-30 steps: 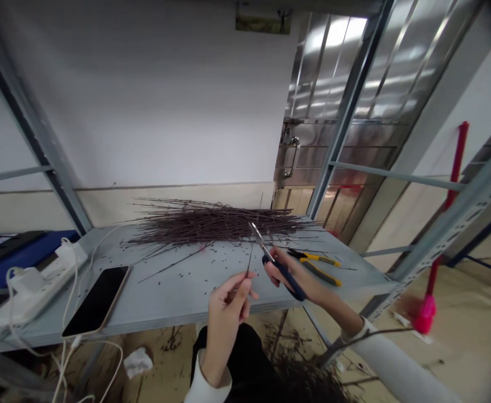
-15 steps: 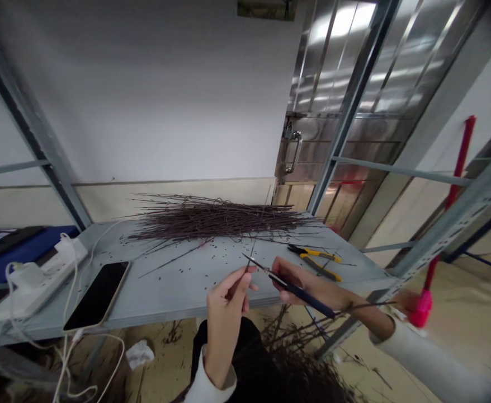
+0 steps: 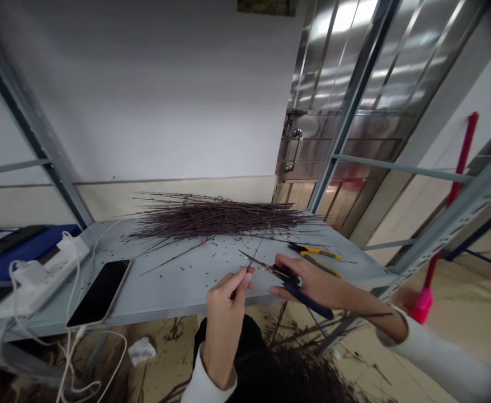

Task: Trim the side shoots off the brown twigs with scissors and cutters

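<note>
Tight pinch at the left hand: thumb and forefinger tips closed on the near end of one thin twig, other fingers curled in. Twig slanting up and away to the right, far end over the shelf, close to the pile's near edge; cannot tell whether touching it.

Right hand wrapped through the dark blue handles of the scissors, fingers closed round the loops. Blades pointing left, tips just beside the left fingertips, crossing near the twig's lower part. Blade gap small at most; cannot tell exactly.

Both hands at the near edge of the grey metal shelf, roughly centre-right.

On the shelf:
- big pile of dark twigs along the far side
- small dark cut bits scattered over the middle
- yellow-handled pliers just beyond the right hand
- dark phone lying flat, near left, cable attached
- white power strip further left

More dark twigs on the floor below the hands.
</note>
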The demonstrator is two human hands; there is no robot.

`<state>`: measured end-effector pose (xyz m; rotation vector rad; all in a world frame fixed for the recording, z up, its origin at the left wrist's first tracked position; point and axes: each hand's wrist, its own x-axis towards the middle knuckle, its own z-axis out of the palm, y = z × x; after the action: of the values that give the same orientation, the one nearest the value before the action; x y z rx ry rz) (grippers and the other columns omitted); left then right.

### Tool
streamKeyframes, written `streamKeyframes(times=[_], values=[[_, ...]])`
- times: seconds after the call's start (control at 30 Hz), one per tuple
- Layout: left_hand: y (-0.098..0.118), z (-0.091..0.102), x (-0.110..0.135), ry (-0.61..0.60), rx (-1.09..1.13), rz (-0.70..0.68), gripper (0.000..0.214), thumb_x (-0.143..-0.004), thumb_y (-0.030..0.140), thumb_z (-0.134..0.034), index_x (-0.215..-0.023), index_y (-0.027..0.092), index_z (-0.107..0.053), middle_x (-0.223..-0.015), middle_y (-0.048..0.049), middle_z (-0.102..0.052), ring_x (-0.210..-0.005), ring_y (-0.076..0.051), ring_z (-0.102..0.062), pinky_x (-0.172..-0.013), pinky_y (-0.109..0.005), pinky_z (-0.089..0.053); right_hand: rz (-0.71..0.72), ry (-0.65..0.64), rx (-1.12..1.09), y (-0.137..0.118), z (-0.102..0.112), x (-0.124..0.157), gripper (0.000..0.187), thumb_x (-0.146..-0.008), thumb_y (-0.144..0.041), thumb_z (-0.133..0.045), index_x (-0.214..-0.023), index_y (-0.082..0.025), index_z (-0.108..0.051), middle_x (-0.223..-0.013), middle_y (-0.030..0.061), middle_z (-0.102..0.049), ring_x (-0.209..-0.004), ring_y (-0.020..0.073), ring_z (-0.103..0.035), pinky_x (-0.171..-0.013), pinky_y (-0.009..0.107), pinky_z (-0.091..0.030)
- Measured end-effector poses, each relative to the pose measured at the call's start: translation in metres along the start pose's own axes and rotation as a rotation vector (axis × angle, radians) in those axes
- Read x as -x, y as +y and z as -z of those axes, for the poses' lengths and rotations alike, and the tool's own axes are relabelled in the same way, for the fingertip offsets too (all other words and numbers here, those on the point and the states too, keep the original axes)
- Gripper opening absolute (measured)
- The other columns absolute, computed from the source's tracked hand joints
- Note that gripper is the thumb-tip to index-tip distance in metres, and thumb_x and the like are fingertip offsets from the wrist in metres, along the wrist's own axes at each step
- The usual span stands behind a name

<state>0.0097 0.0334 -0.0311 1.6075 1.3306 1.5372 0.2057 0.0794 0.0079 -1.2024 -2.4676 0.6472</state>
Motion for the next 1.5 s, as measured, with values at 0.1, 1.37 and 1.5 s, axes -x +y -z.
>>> streamKeyframes(times=[0.1,1.37,1.5], values=[[0.0,-0.001,0.001,-0.011,-0.074,-0.033,0.026,-0.087,0.023,-0.053,-0.097,0.016,-0.076,-0.066,-0.0037,-0.069,-0.055,-0.013,-0.057,-0.055,-0.022,-0.045,0.027,-0.018,0.026,-0.003,0.003,0.003,0.031,-0.082,-0.044,-0.06,-0.079,-0.025,-0.036,-0.071,0.0009,-0.054,-0.063,0.0188,-0.05,-0.055,0.03,-0.037],[0.008,-0.006,0.006,-0.215,0.034,0.127,0.031,-0.09,0.03,-0.044,-0.086,0.018,-0.073,-0.056,0.0022,-0.047,-0.048,-0.012,-0.038,-0.046,-0.022,-0.029,0.101,-0.01,0.156,0.024,0.006,-0.008,0.034,-0.078,-0.046,-0.058,-0.069,-0.024,-0.034,-0.058,-0.0045,-0.046,-0.053,0.0128,-0.042,-0.051,0.024,-0.03],[0.006,-0.009,0.006,-0.195,-0.046,0.101,0.029,-0.089,0.027,-0.046,-0.084,0.019,-0.074,-0.052,0.0023,-0.051,-0.046,-0.012,-0.042,-0.048,-0.022,-0.033,0.053,-0.04,0.167,0.021,0.006,-0.004,0.034,-0.078,-0.045,-0.059,-0.07,-0.024,-0.033,-0.06,-0.0036,-0.048,-0.055,0.0142,-0.045,-0.052,0.025,-0.031]])
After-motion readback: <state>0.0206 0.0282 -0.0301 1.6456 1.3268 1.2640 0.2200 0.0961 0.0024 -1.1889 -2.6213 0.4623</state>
